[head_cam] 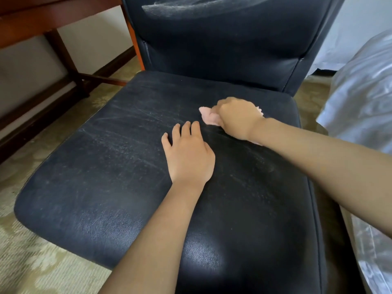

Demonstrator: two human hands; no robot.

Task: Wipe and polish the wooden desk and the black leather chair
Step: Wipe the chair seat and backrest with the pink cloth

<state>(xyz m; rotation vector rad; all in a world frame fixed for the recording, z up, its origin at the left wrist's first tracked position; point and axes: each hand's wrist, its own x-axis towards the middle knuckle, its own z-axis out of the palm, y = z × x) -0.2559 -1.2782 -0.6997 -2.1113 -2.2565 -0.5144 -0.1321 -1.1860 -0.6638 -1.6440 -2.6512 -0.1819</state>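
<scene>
The black leather chair fills the view, its scuffed seat in front of me and its backrest rising behind. My left hand rests flat on the middle of the seat with fingers straight. My right hand is curled round a pink cloth and presses it on the seat's far right part; most of the cloth is hidden under the hand. The wooden desk shows at the upper left, only its dark red-brown edge and legs.
Patterned beige carpet lies under and left of the chair. A bed with white bedding stands close on the right. A white wall with dark skirting runs behind the desk legs.
</scene>
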